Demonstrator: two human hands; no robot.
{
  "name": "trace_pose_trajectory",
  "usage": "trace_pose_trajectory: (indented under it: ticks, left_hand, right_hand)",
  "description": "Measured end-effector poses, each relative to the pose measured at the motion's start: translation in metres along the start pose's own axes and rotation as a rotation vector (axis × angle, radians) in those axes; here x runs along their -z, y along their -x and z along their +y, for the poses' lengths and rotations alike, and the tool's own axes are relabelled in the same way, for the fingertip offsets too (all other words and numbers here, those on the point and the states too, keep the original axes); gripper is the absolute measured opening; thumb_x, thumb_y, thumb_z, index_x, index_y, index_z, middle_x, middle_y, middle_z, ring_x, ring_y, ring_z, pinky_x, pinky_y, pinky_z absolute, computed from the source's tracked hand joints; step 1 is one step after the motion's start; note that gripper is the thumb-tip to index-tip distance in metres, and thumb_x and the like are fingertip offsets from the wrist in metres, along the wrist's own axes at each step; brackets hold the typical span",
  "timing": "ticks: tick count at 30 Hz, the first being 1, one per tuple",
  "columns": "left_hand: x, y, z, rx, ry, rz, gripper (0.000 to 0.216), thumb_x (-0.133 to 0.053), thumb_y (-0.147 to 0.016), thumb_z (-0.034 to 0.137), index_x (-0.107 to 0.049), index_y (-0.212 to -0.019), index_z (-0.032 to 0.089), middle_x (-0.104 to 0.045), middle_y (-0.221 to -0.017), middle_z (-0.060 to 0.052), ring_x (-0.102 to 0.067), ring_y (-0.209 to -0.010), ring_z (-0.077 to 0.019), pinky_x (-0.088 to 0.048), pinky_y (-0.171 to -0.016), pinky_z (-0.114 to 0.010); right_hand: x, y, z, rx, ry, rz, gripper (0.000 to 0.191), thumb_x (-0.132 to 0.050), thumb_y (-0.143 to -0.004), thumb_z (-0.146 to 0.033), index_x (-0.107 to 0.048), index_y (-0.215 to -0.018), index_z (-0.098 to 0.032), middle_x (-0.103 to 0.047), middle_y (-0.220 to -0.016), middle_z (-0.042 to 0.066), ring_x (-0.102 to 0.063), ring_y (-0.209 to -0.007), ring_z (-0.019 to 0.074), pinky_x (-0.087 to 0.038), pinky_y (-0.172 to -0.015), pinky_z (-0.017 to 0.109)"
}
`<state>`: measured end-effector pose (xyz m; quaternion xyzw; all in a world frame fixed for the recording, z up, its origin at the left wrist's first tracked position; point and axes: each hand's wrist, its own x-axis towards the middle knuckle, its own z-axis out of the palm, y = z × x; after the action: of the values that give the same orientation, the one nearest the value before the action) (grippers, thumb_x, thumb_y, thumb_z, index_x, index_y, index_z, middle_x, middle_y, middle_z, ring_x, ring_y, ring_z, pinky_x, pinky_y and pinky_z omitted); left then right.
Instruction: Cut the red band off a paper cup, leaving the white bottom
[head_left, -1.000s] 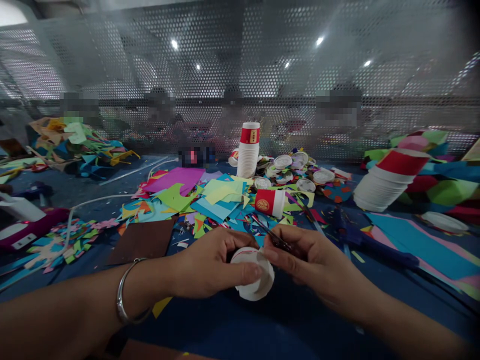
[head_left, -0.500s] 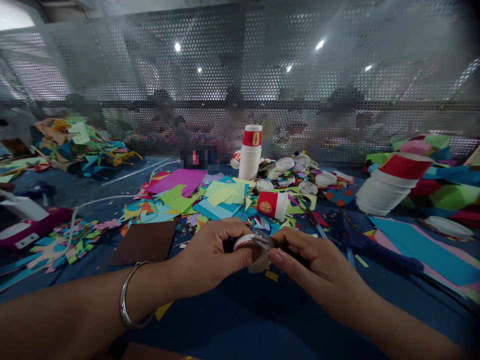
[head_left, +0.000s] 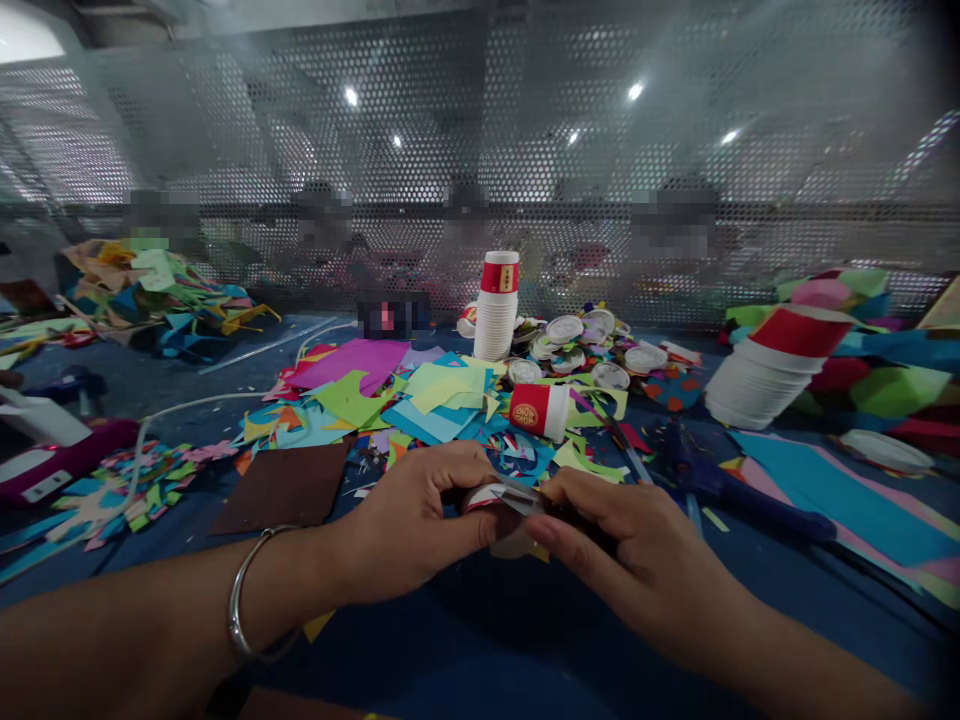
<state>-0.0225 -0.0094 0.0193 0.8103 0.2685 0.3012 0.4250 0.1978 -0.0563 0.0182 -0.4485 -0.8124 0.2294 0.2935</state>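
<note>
Near the front of the table, my left hand [head_left: 431,515] is closed around a white paper cup [head_left: 484,497] with a bit of red on it. Its lower part hangs below my thumb, and much of it is hidden by the fingers. My right hand [head_left: 622,545] grips small scissors [head_left: 521,495]; their metal blades reach left over the cup's edge, while the handles are covered by my fingers. Just beyond the hands, a red and white paper cup [head_left: 538,410] lies on its side among paper scraps.
A tall cup stack [head_left: 495,310] stands behind, and another stack [head_left: 776,370] leans at the right. Blue hot glue gun [head_left: 739,490] lies right of my hand. Brown paper [head_left: 281,487], coloured sheets [head_left: 442,390], white discs [head_left: 566,330] and a purple power strip [head_left: 60,460] surround the work area.
The scissors have turned slightly, and more of their blades shows over the cup. Both hands stay almost in place. The whole view has shifted a little.
</note>
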Motion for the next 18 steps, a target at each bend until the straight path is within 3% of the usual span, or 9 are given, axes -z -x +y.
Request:
trace_pose_trajectory:
  ticks: [6, 13, 18]
  left_hand:
    - [0.001, 0.0, -0.001, 0.08, 0.12, -0.036, 0.023, -0.068, -0.09, 0.03, -0.063, -0.073, 0.016, -0.051, -0.073, 0.003, -0.047, -0.073, -0.0117, -0.036, -0.068, -0.025]
    - [0.003, -0.003, -0.006, 0.103, 0.118, -0.025, 0.024, -0.071, -0.088, 0.035, -0.069, -0.078, 0.014, -0.053, -0.074, 0.002, -0.047, -0.073, -0.0123, -0.035, -0.066, -0.026]
    - [0.0, -0.003, -0.006, 0.293, 0.412, -0.018, 0.025, -0.077, -0.082, 0.036, -0.066, -0.09, 0.014, -0.063, -0.081, 0.0, -0.055, -0.073, -0.0124, -0.044, -0.064, -0.024]
  right_hand:
    - [-0.001, 0.001, 0.004, -0.026, -0.03, -0.001, 0.039, -0.048, -0.104, -0.047, -0.049, -0.074, -0.022, -0.042, -0.062, -0.006, -0.036, -0.055, 0.0106, -0.027, -0.052, 0.026]
    - [0.0, 0.0, 0.006, -0.064, -0.084, 0.006, 0.044, -0.045, -0.104, -0.051, -0.051, -0.073, -0.021, -0.044, -0.064, -0.005, -0.039, -0.059, 0.0115, -0.03, -0.054, 0.026]
    - [0.005, -0.006, 0.014, -0.167, -0.158, 0.116, 0.047, -0.048, -0.1, -0.06, -0.051, -0.075, -0.021, -0.038, -0.065, -0.005, -0.034, -0.057, 0.0111, -0.027, -0.05, 0.026]
